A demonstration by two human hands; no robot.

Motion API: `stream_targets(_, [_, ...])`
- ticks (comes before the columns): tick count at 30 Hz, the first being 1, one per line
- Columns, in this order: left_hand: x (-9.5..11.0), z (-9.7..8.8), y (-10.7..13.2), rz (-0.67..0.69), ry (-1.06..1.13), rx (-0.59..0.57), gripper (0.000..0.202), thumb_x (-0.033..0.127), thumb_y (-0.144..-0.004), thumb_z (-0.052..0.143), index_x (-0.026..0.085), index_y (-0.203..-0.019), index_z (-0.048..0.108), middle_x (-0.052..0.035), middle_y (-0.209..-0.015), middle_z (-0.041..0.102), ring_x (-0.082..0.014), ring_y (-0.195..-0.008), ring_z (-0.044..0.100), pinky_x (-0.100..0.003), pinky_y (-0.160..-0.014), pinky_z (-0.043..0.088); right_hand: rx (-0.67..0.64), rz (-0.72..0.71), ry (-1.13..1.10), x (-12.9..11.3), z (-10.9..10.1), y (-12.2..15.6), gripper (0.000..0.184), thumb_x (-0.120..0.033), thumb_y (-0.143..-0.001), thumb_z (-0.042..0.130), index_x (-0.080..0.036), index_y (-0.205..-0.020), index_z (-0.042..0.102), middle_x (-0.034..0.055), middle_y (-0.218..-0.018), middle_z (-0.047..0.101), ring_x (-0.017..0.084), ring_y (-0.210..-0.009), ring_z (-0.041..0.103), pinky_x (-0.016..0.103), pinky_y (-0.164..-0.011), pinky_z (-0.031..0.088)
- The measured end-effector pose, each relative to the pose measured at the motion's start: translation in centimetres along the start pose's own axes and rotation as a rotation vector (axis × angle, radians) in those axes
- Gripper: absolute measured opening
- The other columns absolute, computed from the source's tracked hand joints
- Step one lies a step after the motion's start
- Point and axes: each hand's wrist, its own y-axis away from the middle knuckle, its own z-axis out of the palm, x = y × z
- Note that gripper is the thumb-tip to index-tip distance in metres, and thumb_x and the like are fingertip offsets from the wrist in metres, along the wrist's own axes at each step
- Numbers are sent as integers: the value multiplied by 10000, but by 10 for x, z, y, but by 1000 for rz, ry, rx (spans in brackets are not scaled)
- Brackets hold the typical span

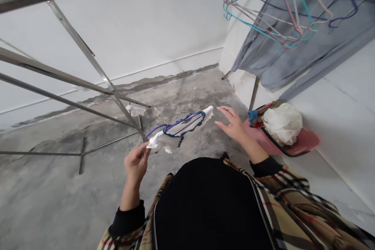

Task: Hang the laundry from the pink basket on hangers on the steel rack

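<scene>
A small white garment with ruffled blue trim (159,137) hangs in the air in front of me. Inside its neck opening sits a purple clothes hanger (156,129), its hook pointing left. My left hand (136,161) pinches the garment's left end between thumb and fingers. Just off the right end is my right hand (231,123), its fingers stretched out and apart, holding nothing. A small gap shows between its fingertips and the cloth.
To the left stands a metal drying rack (88,52) with crossed legs. Pink, teal and purple hangers (285,15) dangle at the upper right before a grey cloth (272,64). Below them, a pink basket (310,140) holds a white bundle (284,123) by the wall.
</scene>
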Motion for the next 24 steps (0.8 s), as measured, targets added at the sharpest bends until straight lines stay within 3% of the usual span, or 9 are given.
stream_targets(4, [3, 0, -5, 20, 43, -26, 256, 390, -833, 608, 185, -882, 752, -17, -648, 668, -121, -558, 564, -213, -558, 440, -145, -166, 194, -10, 1, -19, 509, -445, -931, 506, -234, -1393, 481, 127, -1402, 501, 308, -1305, 424, 485, -1037, 375])
stream_targets(6, [5, -1, -6, 27, 54, -38, 258, 394, -828, 612, 182, -867, 754, -20, -652, 675, -121, -556, 563, -214, -559, 443, -175, -194, 235, -11, 1, -25, 446, -421, -951, 478, -242, -1356, 523, 116, -1342, 570, 304, -1281, 451, 490, -1023, 349])
stream_targets(9, [7, -3, -5, 43, 84, -61, 238, 374, -829, 618, 191, -884, 760, -11, -633, 665, -116, -543, 552, -211, -546, 431, -252, -268, 153, -6, 2, -30, 349, -396, -981, 422, -240, -1214, 630, 87, -1069, 712, 236, -1048, 604, 431, -950, 377])
stream_targets(12, [10, -2, -2, 24, 111, -82, 225, 352, -835, 616, 197, -905, 763, -10, -636, 666, -118, -547, 560, -212, -543, 428, -309, -331, 26, -4, 7, -28, 373, -422, -989, 394, -210, -1116, 675, 76, -940, 737, 190, -876, 648, 372, -867, 418])
stream_targets(19, [17, 8, 0, -55, 171, -170, 210, 339, -837, 621, 204, -908, 766, -24, -704, 701, -140, -630, 618, -223, -588, 456, -324, -318, -49, -30, 12, -20, 411, -431, -993, 373, -215, -1134, 693, 81, -992, 752, 196, -896, 694, 336, -780, 519])
stream_targets(24, [13, 2, -7, -41, 245, -91, 166, 317, -835, 637, 212, -875, 759, -42, -858, 725, -160, -794, 653, -259, -745, 498, -259, -295, -52, -31, -2, -22, 384, -427, -974, 418, -224, -1103, 718, 76, -986, 759, 220, -919, 712, 345, -776, 570])
